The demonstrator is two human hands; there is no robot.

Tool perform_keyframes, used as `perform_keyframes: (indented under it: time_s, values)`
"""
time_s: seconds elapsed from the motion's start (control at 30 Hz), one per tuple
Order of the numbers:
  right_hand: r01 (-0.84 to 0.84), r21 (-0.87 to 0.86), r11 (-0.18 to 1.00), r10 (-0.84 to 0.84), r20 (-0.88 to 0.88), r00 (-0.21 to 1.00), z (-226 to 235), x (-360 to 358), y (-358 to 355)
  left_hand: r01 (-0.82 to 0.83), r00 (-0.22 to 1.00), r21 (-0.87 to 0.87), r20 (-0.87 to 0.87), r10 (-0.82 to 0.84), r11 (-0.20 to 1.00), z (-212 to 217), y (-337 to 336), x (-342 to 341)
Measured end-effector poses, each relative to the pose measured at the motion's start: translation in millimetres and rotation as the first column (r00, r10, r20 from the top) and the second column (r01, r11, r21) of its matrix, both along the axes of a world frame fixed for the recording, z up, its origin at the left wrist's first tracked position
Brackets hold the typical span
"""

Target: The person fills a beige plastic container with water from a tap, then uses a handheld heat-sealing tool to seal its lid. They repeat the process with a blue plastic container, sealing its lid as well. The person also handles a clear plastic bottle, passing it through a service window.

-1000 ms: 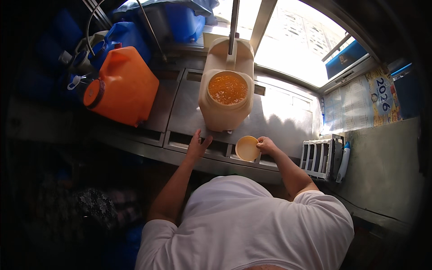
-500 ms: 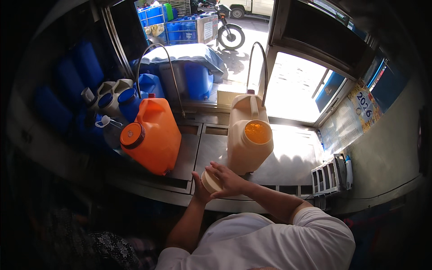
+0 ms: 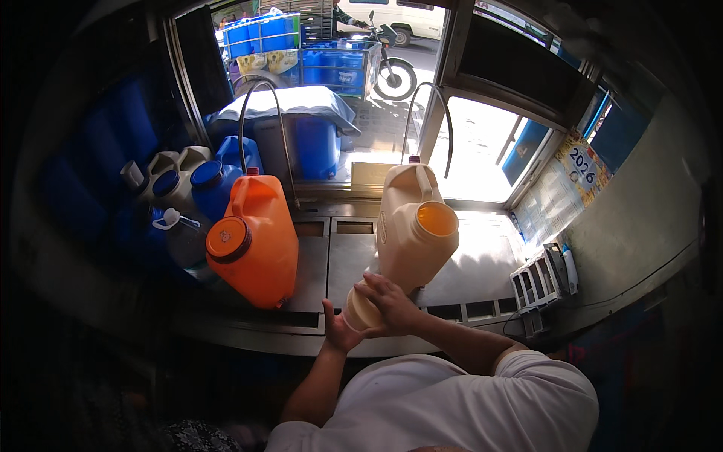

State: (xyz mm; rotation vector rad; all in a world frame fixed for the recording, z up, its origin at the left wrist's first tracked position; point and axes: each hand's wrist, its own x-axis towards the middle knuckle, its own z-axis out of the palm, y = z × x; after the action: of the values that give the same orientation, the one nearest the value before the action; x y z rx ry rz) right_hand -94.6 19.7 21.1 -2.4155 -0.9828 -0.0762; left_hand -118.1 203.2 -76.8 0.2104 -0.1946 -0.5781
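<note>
A round cream lid (image 3: 364, 309) is held between my two hands, near the front edge of the metal counter. My left hand (image 3: 340, 331) supports it from the left and below, thumb up. My right hand (image 3: 392, 305) lies over its right side, fingers across the rim. Just beyond them a cream plastic jug (image 3: 407, 252) stands with its wide mouth uncovered, its inside glowing orange. To the left stands an orange jug (image 3: 263, 256) with its round cap on. Pale, translucent material shows by my right fingertips; I cannot tell what it is.
Curved metal spouts (image 3: 282, 132) rise behind the jugs. Blue and cream containers (image 3: 215, 184) crowd the left side. A grey slatted rack (image 3: 536, 282) stands at the right wall beneath a calendar (image 3: 581, 167). Outside are a motorcycle (image 3: 393, 75) and stacked blue containers.
The view has shifted slightly. My hands still hold the lid, with the right fingers now farther over its upper edge. The orange glow in the jug's mouth looks smoother than before.
</note>
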Motion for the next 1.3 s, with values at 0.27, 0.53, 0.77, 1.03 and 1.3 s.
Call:
perform_keyframes:
  time_s: [0.27, 0.53, 0.77, 1.03, 1.3]
  values:
    - [0.347, 0.526, 0.776, 0.218, -0.741, 0.635, -9, 14, -34, -0.163, 0.976, 0.418, -0.061, 0.207, 0.894, -24, 4, 39]
    - [0.157, 0.491, 0.857, 0.267, -0.683, 0.680, -20, 4, -22, -0.280, 0.949, 0.464, 0.002, 0.315, 0.840, -31, -27, 46]
    - [0.101, 0.469, 0.878, 0.330, -0.744, 0.581, 13, 13, -3, -0.268, 0.942, 0.515, 0.319, 0.108, 0.814, -13, 27, 60]
    - [-0.040, 0.650, 0.759, 0.620, -0.701, 0.353, 72, 30, 19, -0.353, 0.884, 0.508, 0.457, 0.101, 0.786, 69, 110, 38]
    - [-0.274, -0.405, 0.872, -0.125, -0.725, 0.677, 18, 36, 26, -0.613, 0.786, 0.788, 0.603, -0.136, -0.054, 68, 141, 70]
